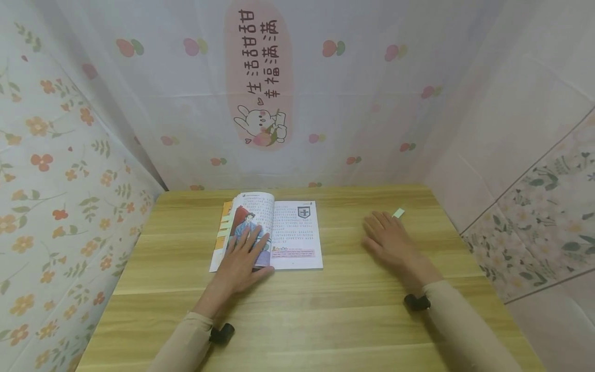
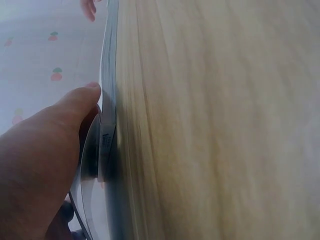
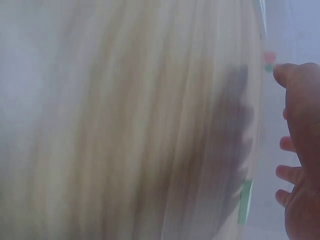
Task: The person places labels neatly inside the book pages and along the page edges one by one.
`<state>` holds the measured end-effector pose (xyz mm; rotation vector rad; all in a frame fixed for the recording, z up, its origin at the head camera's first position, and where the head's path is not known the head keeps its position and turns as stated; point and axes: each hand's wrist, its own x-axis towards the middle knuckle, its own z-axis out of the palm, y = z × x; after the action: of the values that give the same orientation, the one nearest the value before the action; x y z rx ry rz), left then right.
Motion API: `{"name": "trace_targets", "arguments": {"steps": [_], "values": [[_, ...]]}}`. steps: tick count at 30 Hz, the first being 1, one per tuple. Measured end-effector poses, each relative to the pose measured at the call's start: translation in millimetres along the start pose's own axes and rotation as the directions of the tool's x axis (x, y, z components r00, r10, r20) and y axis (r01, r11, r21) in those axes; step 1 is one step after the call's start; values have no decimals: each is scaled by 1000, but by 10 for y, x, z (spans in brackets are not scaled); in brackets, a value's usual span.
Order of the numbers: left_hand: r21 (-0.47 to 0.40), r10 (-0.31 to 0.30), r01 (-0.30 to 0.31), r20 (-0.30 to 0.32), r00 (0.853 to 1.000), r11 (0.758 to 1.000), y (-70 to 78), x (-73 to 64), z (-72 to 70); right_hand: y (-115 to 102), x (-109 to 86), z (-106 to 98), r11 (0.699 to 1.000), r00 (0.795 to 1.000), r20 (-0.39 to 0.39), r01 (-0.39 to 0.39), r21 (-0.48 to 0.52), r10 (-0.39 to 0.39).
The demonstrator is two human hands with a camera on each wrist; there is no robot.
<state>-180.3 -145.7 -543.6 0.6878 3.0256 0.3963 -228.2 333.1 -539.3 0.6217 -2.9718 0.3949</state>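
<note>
An open book (image 1: 297, 235) lies on the table, with printed text on both pages and a picture of a seated figure on the left one. My left hand (image 1: 239, 266) rests on that left page, fingers spread, thumb by the lower edge near the fold. In the left wrist view the thumb of this hand (image 2: 45, 145) lies along the book's side (image 2: 109, 80). Off to the right, my right hand (image 1: 388, 243) is held above the table with nothing in it. A small pale green slip (image 1: 398, 213) lies just beyond its fingers.
Pale green tabs (image 1: 225, 226) stick out at the book's left side. The wooden table (image 1: 325, 320) backs onto a patterned curtain (image 1: 372, 113), with floral cloth (image 1: 60, 196) at the left. Each wrist wears a small black camera (image 1: 222, 334).
</note>
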Motion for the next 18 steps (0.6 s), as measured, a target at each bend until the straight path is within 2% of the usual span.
{"name": "trace_targets", "arguments": {"steps": [8,12,18], "values": [[-6,-4,4,-3,1000,1000,-6,0,-1,280,38,-70,997,997,-26,-74,-8,74],[-17,-5,5,-1,1000,1000,-11,5,-2,439,50,-79,995,994,-45,-98,11,99],[-24,-2,2,-9,1000,1000,-9,-1,-6,645,73,-119,983,986,-27,-164,83,167]]}}
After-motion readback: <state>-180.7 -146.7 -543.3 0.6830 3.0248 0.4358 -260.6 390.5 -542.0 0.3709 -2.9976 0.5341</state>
